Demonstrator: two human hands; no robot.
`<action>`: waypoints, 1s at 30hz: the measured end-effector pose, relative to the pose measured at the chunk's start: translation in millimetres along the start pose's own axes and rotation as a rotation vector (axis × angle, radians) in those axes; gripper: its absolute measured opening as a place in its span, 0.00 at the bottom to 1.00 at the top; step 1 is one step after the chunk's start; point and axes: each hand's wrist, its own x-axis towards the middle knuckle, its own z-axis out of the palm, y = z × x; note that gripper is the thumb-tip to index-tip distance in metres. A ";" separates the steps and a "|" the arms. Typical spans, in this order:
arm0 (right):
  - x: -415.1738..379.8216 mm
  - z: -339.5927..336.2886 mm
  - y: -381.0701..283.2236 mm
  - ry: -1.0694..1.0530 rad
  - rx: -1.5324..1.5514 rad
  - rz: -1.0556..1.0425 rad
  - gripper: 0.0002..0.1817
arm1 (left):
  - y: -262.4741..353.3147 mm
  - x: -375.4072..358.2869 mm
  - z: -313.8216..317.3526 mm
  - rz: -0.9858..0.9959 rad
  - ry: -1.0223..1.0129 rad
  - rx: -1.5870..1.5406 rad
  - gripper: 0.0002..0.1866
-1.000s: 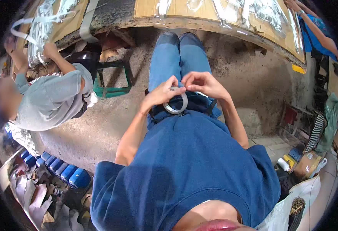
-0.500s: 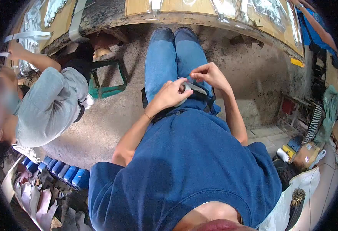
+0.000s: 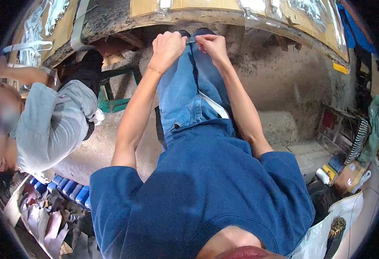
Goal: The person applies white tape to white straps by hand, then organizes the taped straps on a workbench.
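Observation:
Stretched out above my knees, my left hand [image 3: 169,48] and my right hand [image 3: 214,46] are close together near the front edge of the workbench. A small, thin, pale bluish strip [image 3: 191,39] spans the gap between them, with the fingertips of each hand pinched on an end. It is too small to tell exactly what it is. On my jeans [image 3: 178,93], at the lap, lies a white flat strip of material [image 3: 214,105], partly tucked by my shirt. The fingers of my left hand are partly hidden behind its back.
The workbench [image 3: 189,18] runs across the front, with cardboard and clear plastic on it. At left a co-worker in a grey top [image 3: 53,123] sits beside a green stool [image 3: 116,105]. Blue containers [image 3: 70,190] and scraps [image 3: 47,224] lie behind; boxes [image 3: 347,177] stand right.
Both hands have moved forward from my lap to near the bench edge, the small strip now stretched between them. The pale material at my lap is now uncovered.

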 end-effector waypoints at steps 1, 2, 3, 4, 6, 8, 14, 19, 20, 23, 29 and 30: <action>9.6 1.1 8.4 0.060 -0.036 0.020 0.11 | 1.2 4.6 4.0 -0.002 -0.008 0.039 0.23; 17.2 2.6 16.7 0.114 -0.037 0.022 0.08 | 2.2 8.1 7.3 -0.004 -0.014 0.079 0.23; 17.7 4.5 14.2 0.117 -0.035 0.019 0.08 | 1.6 11.0 12.0 0.000 -0.013 0.080 0.23; 17.9 6.7 11.6 0.163 -0.133 0.013 0.07 | 0.5 13.9 16.2 -0.015 -0.010 0.096 0.23; 20.4 9.7 9.6 0.230 -0.255 0.015 0.07 | -0.7 19.7 22.4 -0.039 -0.009 0.126 0.22; 23.8 10.3 10.6 0.237 -0.336 0.008 0.08 | -1.7 23.1 25.7 -0.035 -0.025 0.128 0.22; 31.4 11.7 8.7 0.245 -0.457 0.069 0.10 | -0.8 27.8 24.2 -0.090 -0.066 0.134 0.18; 41.3 13.3 20.8 0.265 -0.513 0.070 0.10 | -3.5 34.2 27.5 -0.110 -0.099 0.157 0.18; 43.4 11.9 24.7 0.263 -0.513 0.072 0.10 | -2.4 34.5 28.3 -0.098 -0.095 0.171 0.18; 41.1 12.0 22.0 0.253 -0.523 0.065 0.11 | -0.7 32.7 30.2 -0.078 -0.077 0.182 0.18; 37.3 10.3 9.8 0.233 -0.429 0.075 0.12 | -6.0 38.4 21.2 -0.120 -0.120 0.096 0.21; 38.2 10.9 10.3 0.244 -0.421 0.070 0.12 | -6.0 38.8 18.5 -0.156 -0.171 0.066 0.23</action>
